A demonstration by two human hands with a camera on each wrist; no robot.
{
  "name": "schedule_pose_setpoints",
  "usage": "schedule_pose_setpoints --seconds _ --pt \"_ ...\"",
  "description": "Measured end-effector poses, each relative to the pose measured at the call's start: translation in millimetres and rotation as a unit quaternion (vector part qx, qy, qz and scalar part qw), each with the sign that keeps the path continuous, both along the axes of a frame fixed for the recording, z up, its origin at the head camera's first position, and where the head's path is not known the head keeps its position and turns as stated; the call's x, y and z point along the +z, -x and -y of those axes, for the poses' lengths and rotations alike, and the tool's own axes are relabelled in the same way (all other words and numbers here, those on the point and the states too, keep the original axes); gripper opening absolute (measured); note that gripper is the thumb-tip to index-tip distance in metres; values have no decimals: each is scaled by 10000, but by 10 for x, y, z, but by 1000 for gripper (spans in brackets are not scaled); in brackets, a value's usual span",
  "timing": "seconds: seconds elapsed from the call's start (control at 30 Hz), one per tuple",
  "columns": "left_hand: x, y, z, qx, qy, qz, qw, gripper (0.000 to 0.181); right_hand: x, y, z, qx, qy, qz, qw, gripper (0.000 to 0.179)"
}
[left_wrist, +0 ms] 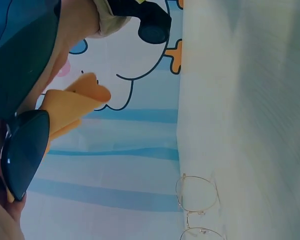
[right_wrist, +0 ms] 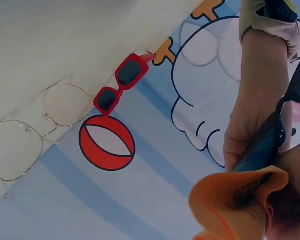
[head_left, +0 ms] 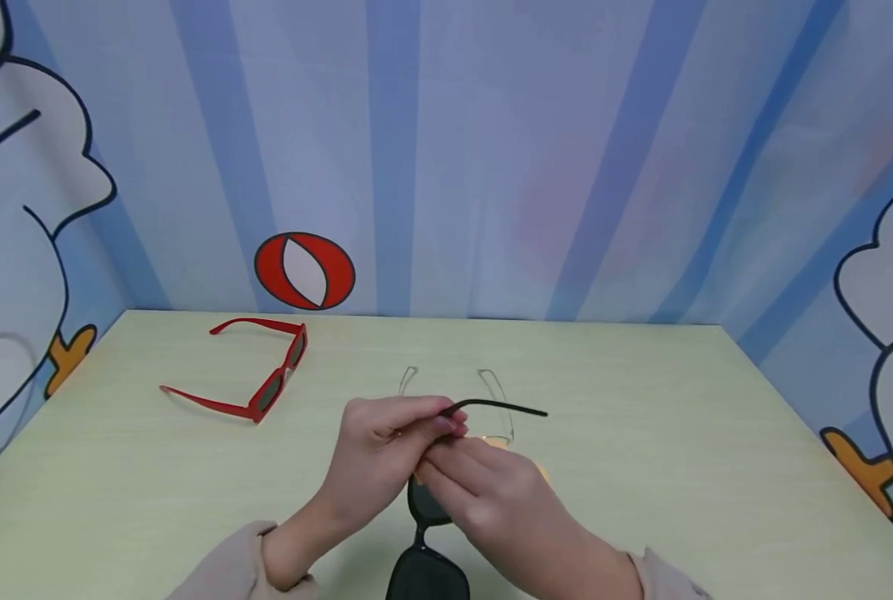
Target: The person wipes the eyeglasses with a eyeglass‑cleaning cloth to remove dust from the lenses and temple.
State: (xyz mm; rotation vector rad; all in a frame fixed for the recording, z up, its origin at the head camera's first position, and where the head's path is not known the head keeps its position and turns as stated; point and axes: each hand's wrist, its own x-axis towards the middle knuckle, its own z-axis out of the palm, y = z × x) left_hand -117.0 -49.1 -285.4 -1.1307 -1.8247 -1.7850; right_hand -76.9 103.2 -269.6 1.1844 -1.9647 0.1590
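Observation:
A pair of black sunglasses point(head_left: 427, 575) hangs between my two hands, its front pointing down toward me. The fingers of my left hand point(head_left: 386, 454) pinch the frame near one temple arm point(head_left: 502, 404), which sticks out to the right. My right hand point(head_left: 502, 492) grips an orange cloth point(right_wrist: 215, 205) around the upper lens; most of that lens is covered by fingers and cloth. In the left wrist view, a dark lens point(left_wrist: 26, 150) shows beside the folded cloth point(left_wrist: 70, 107).
Red sunglasses point(head_left: 269, 392) lie with arms spread on the pale table point(head_left: 641, 400), at the left. Thin wire-framed glasses point(right_wrist: 67, 105) lie behind my hands, partly hidden in the head view. A striped blue backdrop point(head_left: 469, 167) rises at the table's back edge.

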Motion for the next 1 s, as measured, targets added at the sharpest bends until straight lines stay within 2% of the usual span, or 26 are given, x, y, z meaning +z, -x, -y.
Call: schedule_pose_setpoints --seconds 0.17,0.27,0.4,0.5,0.53,0.57,0.63,0.7,0.8,0.87,1.0 --pt "-15 19 11 7 218 -120 9997 18 -20 -107 26 -603 32 64 9982 47" --pt "-16 31 27 10 240 -232 9994 20 -11 -144 45 -815 7 -149 9966 48" --pt "0 42 47 127 150 -485 9986 22 10 -171 38 -953 102 -162 9953 49" --pt "9 44 54 171 117 -654 9976 21 10 -203 14 -1009 267 109 9945 52" --pt "11 44 54 189 100 -706 9973 21 10 -216 3 -1028 320 218 9939 44" --pt "14 43 54 211 86 -729 9971 21 10 -228 -8 -1034 372 334 9934 34" --pt "18 40 55 238 57 -769 9967 22 7 -249 -31 -1018 483 529 9922 31" --pt "26 35 56 290 28 -756 9967 24 17 -272 -51 -971 574 783 9905 17" --pt "37 25 56 379 2 -642 9972 24 32 -292 -74 -810 598 1005 9898 18" --pt "42 18 55 447 -27 -524 9976 24 40 -294 -89 -627 568 1138 9899 30" --pt "37 18 40 504 -241 -529 9970 23 32 -258 -117 -240 434 965 9941 15"
